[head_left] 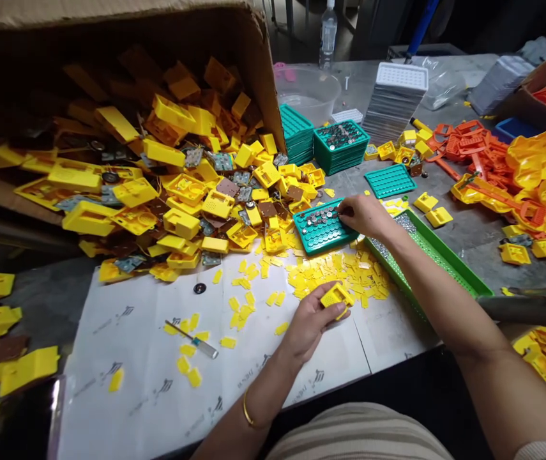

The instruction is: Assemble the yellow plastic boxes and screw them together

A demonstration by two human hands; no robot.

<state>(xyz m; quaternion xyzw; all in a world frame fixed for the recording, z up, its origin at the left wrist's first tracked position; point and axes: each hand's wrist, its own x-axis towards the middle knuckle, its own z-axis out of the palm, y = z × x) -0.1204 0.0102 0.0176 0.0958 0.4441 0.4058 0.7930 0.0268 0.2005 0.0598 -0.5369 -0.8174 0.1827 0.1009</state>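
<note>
My left hand point(311, 319) is closed around a small yellow plastic casing point(336, 298), with its slotted side turned up, above the white sheet. My right hand point(366, 216) reaches over the right end of a teal dimpled tray point(323, 241). Its fingertips are pinched together at the tray's surface, and whatever lies between them is hidden. Several small silver discs point(319, 216), like button cells, sit in the tray's upper rows. Flat yellow plastic pieces point(337, 271) lie heaped just beyond my left hand.
A cardboard box point(265, 70) on its side spills yellow casings point(181, 223). A screwdriver point(200, 345) lies on the white sheet point(158, 332). Under my right forearm is a long green basket point(464, 275). Stacked teal trays point(340, 160), white trays point(397, 102) and orange parts point(469, 150) stand farther back.
</note>
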